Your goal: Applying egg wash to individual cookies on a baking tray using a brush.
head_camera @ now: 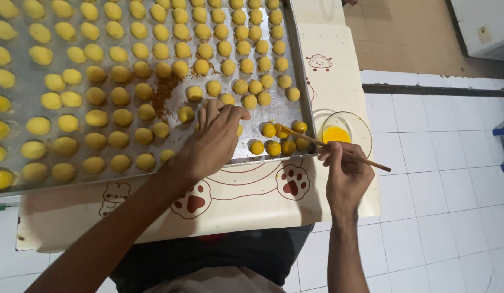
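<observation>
Your left hand (214,140) rests palm down on the metal baking tray (295,65), fingers curled over a dough ball near the tray's front edge; how firmly it grips that ball cannot be told, since the fingers hide it. Your right hand (345,176) is closed on a thin wooden brush (333,147), held like a pen. The brush tip reaches left onto the glazed balls (273,146) clustered in the tray's front right corner. These show a darker, glossy yellow; a few along the tray's left edge look the same. The unglazed dough balls (154,65) fill the rest of the tray in rows, matt and pale. A patch of brown crumbs (164,92) lies among them near the centre. A small glass bowl (360,125) holding yellow egg wash stands just beside the tray's right edge, directly above your right hand. Tray and bowl sit on a cream mat (252,201) printed with paw marks, laid on a white tiled floor (441,179).
</observation>
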